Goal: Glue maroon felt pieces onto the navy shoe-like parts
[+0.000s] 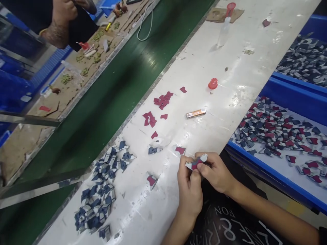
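Note:
Both my hands meet at the table's near edge around one small grey, white and dark-red plastic part [196,164]. The fingers of my left hand [189,183] pinch its left end, while my right hand [213,172] grips its right side with the thumb on the red face. Just beyond them lies a white part with a red piece [180,150]; another red-faced part [151,180] rests further left. A blue-grey part [154,150] lies past these. Loose dark-red pieces [163,100] sit in small groups up the table. Blue-grey parts [98,204] are heaped at the left.
On the white table [166,163] are an orange-labelled object [195,113], a red cap [213,83] and a clear tube [224,32]. Blue bins [293,98] of parts stand at the right. Across the green belt [112,92], another person's hands [65,13] show above a cardboard-covered bench.

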Demonstrator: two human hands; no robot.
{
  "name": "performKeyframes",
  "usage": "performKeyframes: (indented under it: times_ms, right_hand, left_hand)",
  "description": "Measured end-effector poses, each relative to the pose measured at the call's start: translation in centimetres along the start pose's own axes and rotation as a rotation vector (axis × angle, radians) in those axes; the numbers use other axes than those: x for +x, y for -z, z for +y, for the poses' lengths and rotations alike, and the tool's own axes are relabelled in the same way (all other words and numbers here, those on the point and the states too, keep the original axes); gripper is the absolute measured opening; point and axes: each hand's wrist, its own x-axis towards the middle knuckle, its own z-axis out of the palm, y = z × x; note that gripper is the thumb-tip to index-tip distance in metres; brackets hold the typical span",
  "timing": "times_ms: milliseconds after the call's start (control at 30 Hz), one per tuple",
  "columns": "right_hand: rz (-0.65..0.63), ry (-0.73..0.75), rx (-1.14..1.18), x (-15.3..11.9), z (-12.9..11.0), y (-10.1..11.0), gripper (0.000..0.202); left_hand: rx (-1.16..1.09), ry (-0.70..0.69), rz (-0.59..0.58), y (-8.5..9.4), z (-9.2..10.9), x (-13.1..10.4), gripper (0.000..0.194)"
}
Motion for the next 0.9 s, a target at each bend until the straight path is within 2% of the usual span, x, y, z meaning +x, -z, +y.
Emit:
performKeyframes:
  times_ms: [133, 200, 267, 333, 400, 467, 567, 633, 700, 800, 900]
  right_hand:
    - [0.039, 0.039, -0.152, -0.6, -0.5, 0.6, 0.029]
    - [0.034, 0.018, -0.211, -0.5, -0.9, 1.0, 0.026]
    - [0.030, -0.036, -0.285, -0.4, -1.5, 1.5, 0.027]
    - [0.047, -0.087, -0.389, -0.2, -1.8, 2.1, 0.027]
    - [0.085, -0.127, -0.495, 0.2, -2.0, 2.8, 0.024]
    - [0.140, -0.152, -0.585, 0.8, -1.8, 3.4, 0.022]
    - [0.178, -0.165, -0.648, 1.8, -1.4, 3.8, 0.024]
    - [0.162, -0.150, -0.655, 2.5, -1.3, 3.8, 0.022]
    - [0.140, -0.138, -0.673, 3.0, -1.2, 3.6, 0.020]
    - [0.124, -0.124, -0.717, 3.5, -1.1, 3.3, 0.016]
    - [0.132, -0.102, -0.735, 3.6, -0.9, 3.0, 0.014]
  left_hand:
    - [0.080, 0.059, -0.047, 1.1, 0.2, -1.9, 0.019]
    - [0.138, 0.029, 0.002, 2.3, -0.2, -3.0, 0.022]
    - [0.303, -0.063, 0.168, 3.8, -0.9, -3.9, 0.025]
    - [0.556, -0.170, 0.414, 5.8, -1.8, -4.3, 0.025]
    - [0.781, -0.217, 0.613, 7.8, -2.6, -4.2, 0.030]
    - [0.895, -0.178, 0.701, 9.5, -3.3, -3.8, 0.040]
    - [0.889, -0.085, 0.677, 11.0, -4.0, -2.9, 0.042]
    - [0.845, -0.083, 0.642, 10.9, -4.0, -2.6, 0.033]
    - [0.811, -0.133, 0.619, 9.9, -3.7, -2.3, 0.028]
    - [0.766, -0.309, 0.544, 7.2, -2.7, -1.5, 0.023]
    - [0.769, -0.494, 0.454, 4.3, -2.1, 0.5, 0.018]
